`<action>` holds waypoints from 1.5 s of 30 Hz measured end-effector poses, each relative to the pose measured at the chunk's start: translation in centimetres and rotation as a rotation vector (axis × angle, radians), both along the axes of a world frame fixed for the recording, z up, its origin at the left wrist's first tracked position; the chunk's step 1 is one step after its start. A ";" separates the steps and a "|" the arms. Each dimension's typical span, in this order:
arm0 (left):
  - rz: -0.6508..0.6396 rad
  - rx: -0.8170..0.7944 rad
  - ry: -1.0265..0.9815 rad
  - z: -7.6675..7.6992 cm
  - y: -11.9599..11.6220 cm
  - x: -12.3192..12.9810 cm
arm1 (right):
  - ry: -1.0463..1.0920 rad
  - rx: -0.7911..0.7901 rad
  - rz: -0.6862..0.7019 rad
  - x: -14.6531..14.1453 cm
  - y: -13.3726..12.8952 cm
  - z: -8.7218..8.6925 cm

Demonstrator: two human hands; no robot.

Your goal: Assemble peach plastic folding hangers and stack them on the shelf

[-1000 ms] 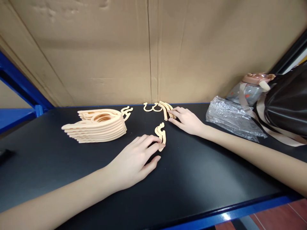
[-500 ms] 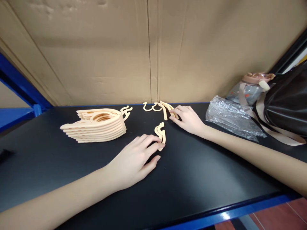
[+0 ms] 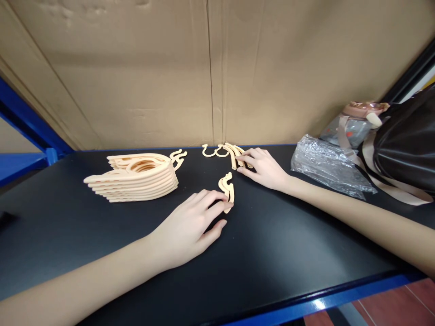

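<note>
A folded cream plastic hanger (image 3: 225,184) lies on the black tabletop in front of me. My left hand (image 3: 199,222) rests there palm down, fingers apart, its fingertips touching the hanger's lower end. Farther back, my right hand (image 3: 260,167) reaches over several curved hanger arms (image 3: 232,154). Its fingers are spread at their near ends, with the thumb apart from the others; part of the arms is hidden under the fingers. Two cream hooks (image 3: 208,153) extend to the left of these arms.
At left stands a stack of cream hangers (image 3: 136,185), with hooks (image 3: 178,157) behind its right end. Crumpled clear plastic (image 3: 322,165), a bottle (image 3: 353,124) and a dark bag (image 3: 408,140) are at right. A cardboard wall (image 3: 136,81) closes the back.
My right hand's fingers have shifted slightly left over the curved arms and spread a little wider. My left hand stays on the folded hanger.
</note>
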State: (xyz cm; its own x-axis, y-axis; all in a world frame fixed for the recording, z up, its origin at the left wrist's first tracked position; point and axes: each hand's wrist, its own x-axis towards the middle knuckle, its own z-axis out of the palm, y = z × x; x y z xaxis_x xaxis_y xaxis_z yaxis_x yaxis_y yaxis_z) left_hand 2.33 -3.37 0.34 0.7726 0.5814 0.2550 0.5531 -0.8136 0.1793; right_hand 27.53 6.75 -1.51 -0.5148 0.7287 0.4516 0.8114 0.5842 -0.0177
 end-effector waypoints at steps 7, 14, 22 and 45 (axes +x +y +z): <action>-0.005 0.008 0.006 0.1 0.0 0.1 | -0.028 -0.009 0.066 0.1 0.1 0.0; -0.004 0.009 -0.012 -0.2 0.0 -0.1 | -0.033 -0.035 0.094 0.0 0.1 0.2; -0.006 0.012 -0.004 -0.2 0.0 -0.1 | -0.039 0.005 0.012 0.0 0.3 -0.1; 0.115 0.105 -0.121 -0.6 1.8 -0.8 | -0.206 -0.253 -0.451 1.7 -0.1 2.3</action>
State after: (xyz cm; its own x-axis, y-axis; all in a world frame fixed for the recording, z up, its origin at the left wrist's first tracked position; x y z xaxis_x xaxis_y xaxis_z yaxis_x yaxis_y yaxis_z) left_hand 1.49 -1.55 -0.31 0.6625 0.6297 0.4058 0.6231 -0.7639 0.1680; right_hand 29.18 6.65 0.79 -0.1855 0.9700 0.1571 0.9817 0.1758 0.0734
